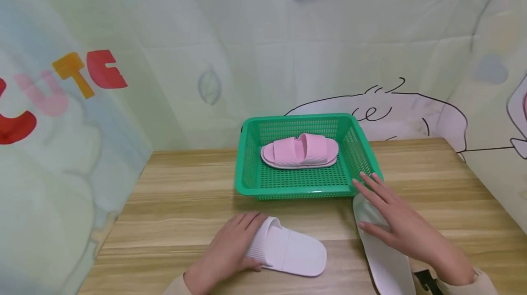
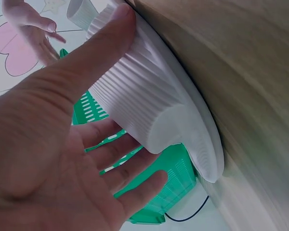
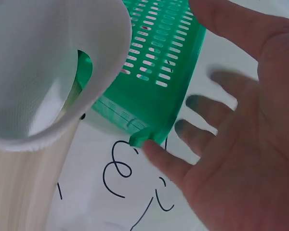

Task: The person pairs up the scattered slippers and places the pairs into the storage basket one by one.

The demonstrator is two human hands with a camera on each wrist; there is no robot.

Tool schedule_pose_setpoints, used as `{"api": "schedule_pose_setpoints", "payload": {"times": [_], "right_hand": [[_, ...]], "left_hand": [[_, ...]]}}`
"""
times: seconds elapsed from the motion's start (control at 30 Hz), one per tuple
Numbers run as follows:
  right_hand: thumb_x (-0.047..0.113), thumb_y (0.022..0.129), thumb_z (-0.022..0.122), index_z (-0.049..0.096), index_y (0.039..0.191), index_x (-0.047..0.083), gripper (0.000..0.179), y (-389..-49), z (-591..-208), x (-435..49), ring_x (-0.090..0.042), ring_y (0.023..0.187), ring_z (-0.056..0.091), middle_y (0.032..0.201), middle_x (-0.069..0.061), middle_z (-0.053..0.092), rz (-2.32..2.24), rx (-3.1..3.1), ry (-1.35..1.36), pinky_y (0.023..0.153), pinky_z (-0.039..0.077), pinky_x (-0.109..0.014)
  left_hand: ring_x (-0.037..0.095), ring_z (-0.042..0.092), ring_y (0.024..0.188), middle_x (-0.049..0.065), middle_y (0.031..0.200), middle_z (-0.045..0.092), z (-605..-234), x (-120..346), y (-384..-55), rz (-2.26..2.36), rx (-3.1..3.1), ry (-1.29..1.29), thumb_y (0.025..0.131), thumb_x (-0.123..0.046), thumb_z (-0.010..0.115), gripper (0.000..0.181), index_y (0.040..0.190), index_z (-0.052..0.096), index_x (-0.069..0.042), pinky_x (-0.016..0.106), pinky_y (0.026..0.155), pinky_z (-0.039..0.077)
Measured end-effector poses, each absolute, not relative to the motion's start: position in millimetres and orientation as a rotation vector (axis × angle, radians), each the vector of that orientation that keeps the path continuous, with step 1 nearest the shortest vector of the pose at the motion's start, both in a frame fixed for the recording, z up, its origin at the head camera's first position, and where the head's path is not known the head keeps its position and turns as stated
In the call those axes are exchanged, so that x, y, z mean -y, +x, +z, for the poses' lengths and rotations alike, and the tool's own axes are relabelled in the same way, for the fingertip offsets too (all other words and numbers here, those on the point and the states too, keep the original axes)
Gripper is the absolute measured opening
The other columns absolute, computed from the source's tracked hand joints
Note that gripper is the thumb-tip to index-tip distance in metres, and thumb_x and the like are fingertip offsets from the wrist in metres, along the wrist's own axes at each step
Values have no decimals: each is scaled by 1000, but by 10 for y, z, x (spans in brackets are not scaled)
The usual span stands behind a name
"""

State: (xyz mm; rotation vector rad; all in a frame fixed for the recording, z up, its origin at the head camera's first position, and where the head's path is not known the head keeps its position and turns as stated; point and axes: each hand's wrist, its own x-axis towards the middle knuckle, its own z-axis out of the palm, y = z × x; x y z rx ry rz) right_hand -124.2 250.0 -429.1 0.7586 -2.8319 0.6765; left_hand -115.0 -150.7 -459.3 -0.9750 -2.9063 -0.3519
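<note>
While left wrist frames white slipper (image 2: 135, 91), head view adds pink slippers (image 1: 317, 149).

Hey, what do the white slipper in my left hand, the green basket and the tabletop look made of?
White slipper: probably matte foam or soft rubber; smooth footbed, molded-looking ribs.
Green basket: likely plastic, slightly glossy; the rim catches a highlight.
Tabletop: wood or wood-look laminate, low sheen; streaky grain, core unseen.
</note>
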Motion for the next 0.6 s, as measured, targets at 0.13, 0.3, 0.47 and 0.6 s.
{"api": "schedule_pose_setpoints", "payload": {"times": [0.13, 0.3, 0.47, 0.6], "right_hand": [[30, 90, 87, 30, 166, 12, 96, -1184, -4254, -2514, -44, 151, 36, 165, -21, 37, 717, 2829, 664, 119, 38, -61], [29, 89, 88, 42, 149, 3, 81, -1134, -4210, -2530, -38, 128, 52, 140, -18, 53, 655, 2837, 590, 101, 49, -66], [28, 86, 90, 54, 137, 6, 66, -1100, -4227, -2596, -32, 119, 59, 128, -10, 62, 575, 2817, 597, 94, 52, -59], [30, 86, 90, 65, 133, 8, 57, -1128, -4318, -2646, -35, 117, 66, 130, -11, 68, 507, 2861, 692, 94, 57, -59]], "left_hand": [[30, 58, 130, 10, 141, 62, -4583, 1515, -1153, -369, 2932, -971, 58, -40, 103, 107, 147, 55, -5, 49, 113, 48], [29, 58, 129, 10, 141, 62, -4582, 1513, -1150, -356, 2948, -962, 58, -42, 103, 107, 147, 55, -6, 48, 113, 48], [28, 58, 129, 9, 141, 62, -4574, 1498, -1153, -374, 2952, -950, 59, -41, 103, 106, 147, 55, -6, 48, 113, 48], [28, 58, 129, 9, 140, 62, -4576, 1490, -1151, -364, 2939, -935, 59, -42, 103, 106, 147, 55, -5, 48, 114, 47]]}}
